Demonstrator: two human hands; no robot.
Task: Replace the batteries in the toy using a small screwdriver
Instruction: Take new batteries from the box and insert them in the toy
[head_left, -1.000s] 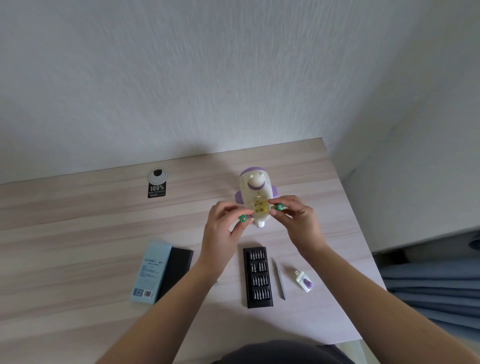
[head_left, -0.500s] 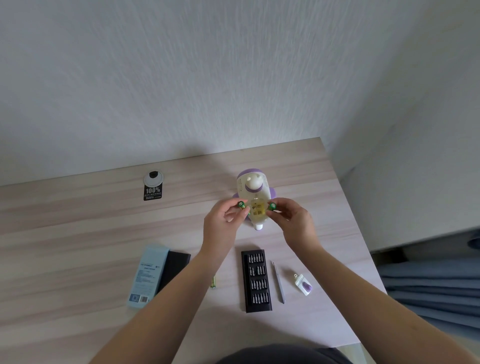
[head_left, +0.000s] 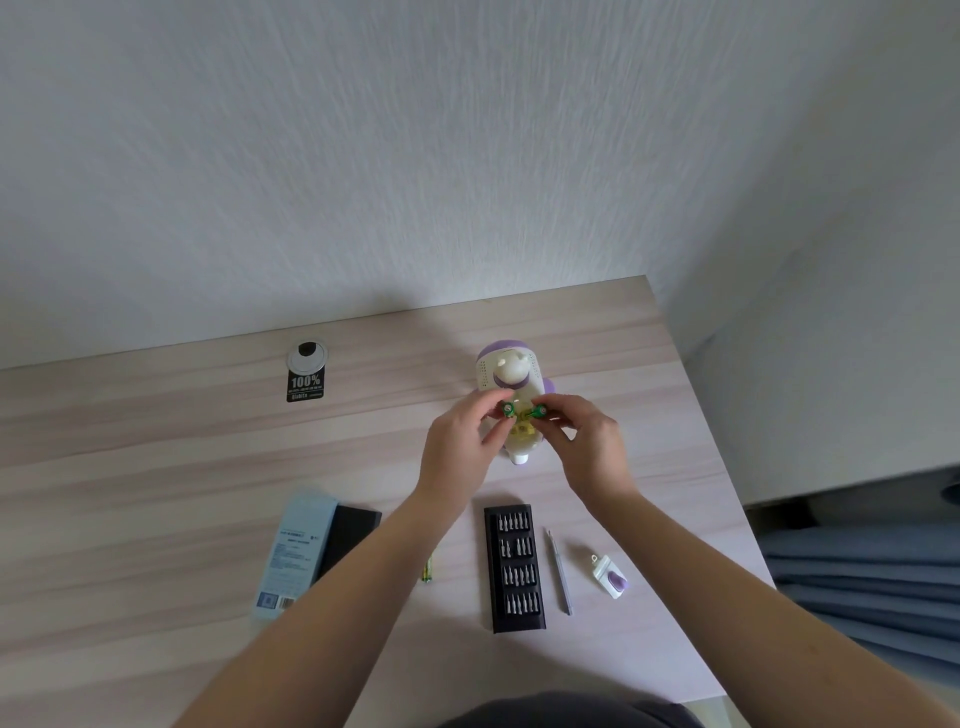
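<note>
Above toy (head_left: 511, 379), 2 batteries (head_left: 507, 411), between fingers (head_left: 491, 402)

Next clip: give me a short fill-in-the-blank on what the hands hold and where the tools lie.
1. Each hand, left hand and right hand, pinches one green ____ over the toy.
2. The screwdriver lies between the bit set and the small white and ____ battery cover.
3. The pale blue box lies to the ____ of the bit set.

Missing words: battery; purple; left

Wooden table (head_left: 156, 441), bit case (head_left: 514, 569), screwdriver (head_left: 558, 571), possibly battery (head_left: 427, 569)
</note>
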